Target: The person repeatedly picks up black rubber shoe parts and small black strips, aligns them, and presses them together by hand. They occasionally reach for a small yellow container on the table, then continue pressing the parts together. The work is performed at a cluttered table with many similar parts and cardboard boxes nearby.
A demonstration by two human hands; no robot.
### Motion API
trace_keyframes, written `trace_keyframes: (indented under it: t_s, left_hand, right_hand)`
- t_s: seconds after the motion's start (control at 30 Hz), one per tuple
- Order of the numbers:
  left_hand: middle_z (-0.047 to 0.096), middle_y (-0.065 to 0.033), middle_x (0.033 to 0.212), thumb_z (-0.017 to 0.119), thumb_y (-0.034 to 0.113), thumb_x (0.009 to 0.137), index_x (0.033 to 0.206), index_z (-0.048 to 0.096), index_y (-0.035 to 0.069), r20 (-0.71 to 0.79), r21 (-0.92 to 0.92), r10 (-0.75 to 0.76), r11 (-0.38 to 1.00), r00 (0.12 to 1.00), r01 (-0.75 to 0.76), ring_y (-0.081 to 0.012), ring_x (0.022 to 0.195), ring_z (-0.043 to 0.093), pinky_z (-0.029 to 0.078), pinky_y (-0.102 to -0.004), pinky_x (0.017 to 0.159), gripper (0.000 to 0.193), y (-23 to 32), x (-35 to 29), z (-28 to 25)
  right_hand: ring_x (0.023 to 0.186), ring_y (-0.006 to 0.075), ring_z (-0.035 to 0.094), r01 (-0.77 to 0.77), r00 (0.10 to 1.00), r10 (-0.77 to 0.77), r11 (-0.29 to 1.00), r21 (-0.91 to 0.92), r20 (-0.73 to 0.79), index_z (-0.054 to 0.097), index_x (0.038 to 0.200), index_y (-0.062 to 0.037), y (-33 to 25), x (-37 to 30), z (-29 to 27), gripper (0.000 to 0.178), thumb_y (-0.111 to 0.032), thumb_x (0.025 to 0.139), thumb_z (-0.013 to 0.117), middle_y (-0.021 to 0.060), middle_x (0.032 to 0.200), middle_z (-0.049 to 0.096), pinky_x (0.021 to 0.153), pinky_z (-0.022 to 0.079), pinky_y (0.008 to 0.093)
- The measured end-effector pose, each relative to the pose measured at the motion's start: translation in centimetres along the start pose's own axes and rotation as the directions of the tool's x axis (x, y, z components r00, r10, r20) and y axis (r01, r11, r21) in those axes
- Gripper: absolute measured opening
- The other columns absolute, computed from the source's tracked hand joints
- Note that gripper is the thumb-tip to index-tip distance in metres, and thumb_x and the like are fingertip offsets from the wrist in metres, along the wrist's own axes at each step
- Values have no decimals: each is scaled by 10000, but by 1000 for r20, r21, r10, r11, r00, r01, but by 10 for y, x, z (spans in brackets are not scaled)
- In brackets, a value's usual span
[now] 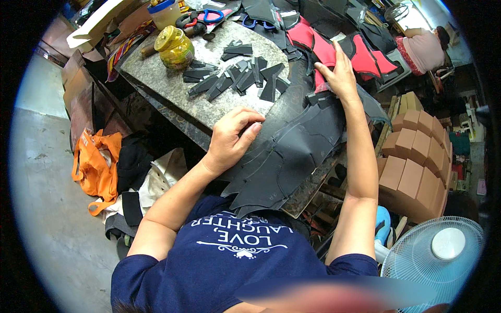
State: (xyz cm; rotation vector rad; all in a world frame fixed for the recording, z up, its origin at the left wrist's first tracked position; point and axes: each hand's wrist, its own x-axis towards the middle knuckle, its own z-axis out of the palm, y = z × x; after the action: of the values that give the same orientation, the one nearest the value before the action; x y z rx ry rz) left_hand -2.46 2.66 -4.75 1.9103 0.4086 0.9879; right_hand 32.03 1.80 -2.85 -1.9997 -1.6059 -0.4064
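My left hand [232, 136] rests with curled fingers on the near end of a fanned row of black cut leather pieces [284, 156], pinching the edge of one piece. My right hand [340, 73] lies flat, fingers spread, on the far end of the same row, next to red and black pieces [323, 49]. The row spreads across a dark worktable [302, 195] in front of me.
A grey stone slab [172, 83] holds several small black strips [235, 78] and a yellow-lidded jar [175, 48]. Scissors [211, 15] lie at the back. An orange bag [96, 167] sits on the floor left; brown boxes [417, 161] and a fan [438, 255] stand right. Another person [425, 47] sits far right.
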Motion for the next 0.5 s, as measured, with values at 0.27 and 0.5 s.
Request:
trace_keyframes:
  t_s: [0.27, 0.5]
  left_hand:
    - [653, -132, 925, 643, 91, 885, 967, 656, 0, -49, 2, 34, 999, 998, -34, -276, 848, 643, 499, -329, 769, 123, -2, 1, 2]
    - [662, -134, 967, 606, 72, 901, 1006, 669, -17, -9, 15, 11, 1000, 1000, -11, -246, 897, 642, 488, -308, 818, 152, -3, -1, 0]
  right_hand:
    - [1035, 410, 626, -141, 956, 199, 956, -258, 214, 372, 1455, -98, 3, 9, -8, 620, -209, 887, 594, 241, 1153, 628, 886, 503, 500]
    - [806, 403, 666, -270, 963, 264, 943, -195, -61, 570, 1338, -272, -12, -21, -98, 405, -182, 944, 539, 241, 932, 676, 727, 522, 469]
